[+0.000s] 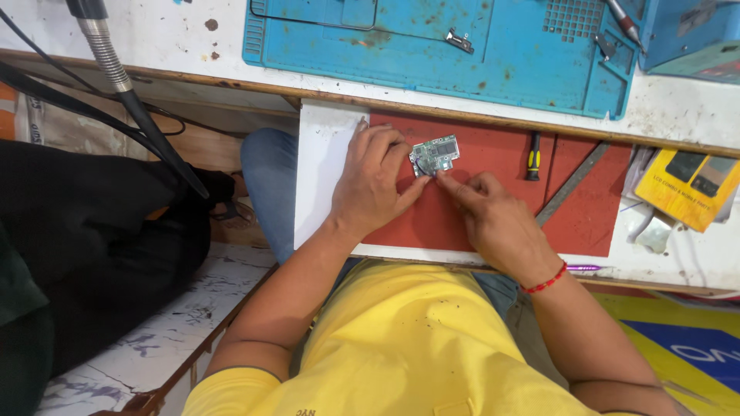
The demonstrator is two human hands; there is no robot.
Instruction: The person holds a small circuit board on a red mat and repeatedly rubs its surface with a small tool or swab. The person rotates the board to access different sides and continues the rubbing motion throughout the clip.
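Observation:
A small green circuit board [435,153] lies on a red mat [493,200] over a white pull-out board [320,169]. My left hand [374,181] holds the board's left edge with its fingertips. My right hand [493,216] pinches at the board's lower right corner, thumb and forefinger together on a small dark part or wire. A red thread band is on my right wrist.
A small yellow-and-black screwdriver [533,156] and a metal ruler [570,185] lie on the mat. A blue work mat [432,46] with tweezers sits on the bench above. A yellow box [690,187] is at right, a flexible hose [116,73] at left.

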